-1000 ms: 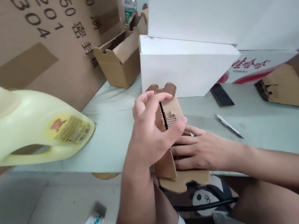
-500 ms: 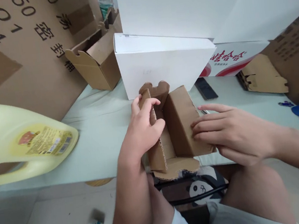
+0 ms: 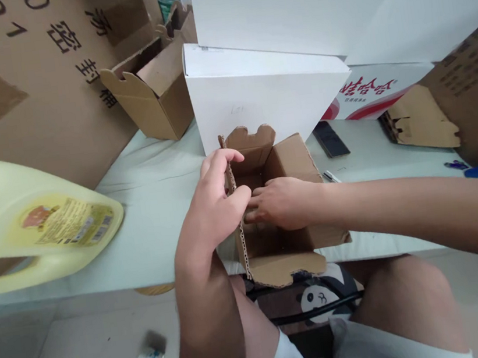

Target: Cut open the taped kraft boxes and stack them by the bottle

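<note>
An open cardboard box [image 3: 295, 157] stands at the table's front edge, its end flaps spread outward. My left hand [image 3: 214, 206] grips its left wall, with the thumb and index finger curled over the upper edge and the other fingers hidden outside. Reaching in from the right, my right hand [image 3: 279, 202] is inside the box, fingers stretched out towards the inner left wall. I cannot tell whether its fingertips press on that wall or on the bottom. Nothing shows in the right hand.
A white box [image 3: 264, 102] stands right behind. To the left are a yellow jug [image 3: 42, 222] and another open cardboard box [image 3: 159, 104]. A phone [image 3: 330, 139], a pen [image 3: 330, 176] and a folded cardboard piece [image 3: 422, 119] lie on the right.
My right hand has moved left from the box's right flap into the box. The left wall stands more upright, and my left hand still holds it.
</note>
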The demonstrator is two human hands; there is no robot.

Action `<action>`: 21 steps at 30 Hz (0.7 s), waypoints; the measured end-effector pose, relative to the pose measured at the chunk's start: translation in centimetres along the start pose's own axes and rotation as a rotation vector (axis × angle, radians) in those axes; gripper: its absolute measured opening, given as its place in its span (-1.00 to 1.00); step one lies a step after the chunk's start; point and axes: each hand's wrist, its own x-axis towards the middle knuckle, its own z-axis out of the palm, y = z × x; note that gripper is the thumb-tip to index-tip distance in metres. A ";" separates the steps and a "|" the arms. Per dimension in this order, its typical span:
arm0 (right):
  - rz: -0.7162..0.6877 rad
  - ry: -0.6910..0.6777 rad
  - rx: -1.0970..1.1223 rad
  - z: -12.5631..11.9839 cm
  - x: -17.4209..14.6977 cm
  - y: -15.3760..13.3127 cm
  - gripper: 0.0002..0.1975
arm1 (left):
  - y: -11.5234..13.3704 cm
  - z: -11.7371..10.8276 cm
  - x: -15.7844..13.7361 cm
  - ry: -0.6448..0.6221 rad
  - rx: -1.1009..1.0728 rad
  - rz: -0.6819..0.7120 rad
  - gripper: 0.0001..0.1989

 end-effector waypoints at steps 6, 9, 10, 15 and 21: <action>-0.097 -0.040 -0.074 2.3 1.3 0.0 -0.66 | -0.5 -0.6 0.1 0.018 -0.067 -0.002 -0.57; -0.047 -0.086 -0.082 2.7 0.8 0.2 -0.59 | -0.3 -0.4 0.2 0.014 -0.079 0.011 -0.59; -0.043 -0.079 -0.074 2.7 0.7 0.3 -0.56 | -0.3 -0.2 0.2 0.013 -0.074 0.020 -0.59; -0.157 -0.020 -0.088 2.5 0.8 0.5 -0.58 | 0.1 0.2 0.2 -0.011 -0.067 0.073 -0.62; -0.189 -0.064 -0.136 3.0 2.1 0.0 -0.58 | -0.6 -0.4 0.2 -0.019 -0.055 0.040 -0.61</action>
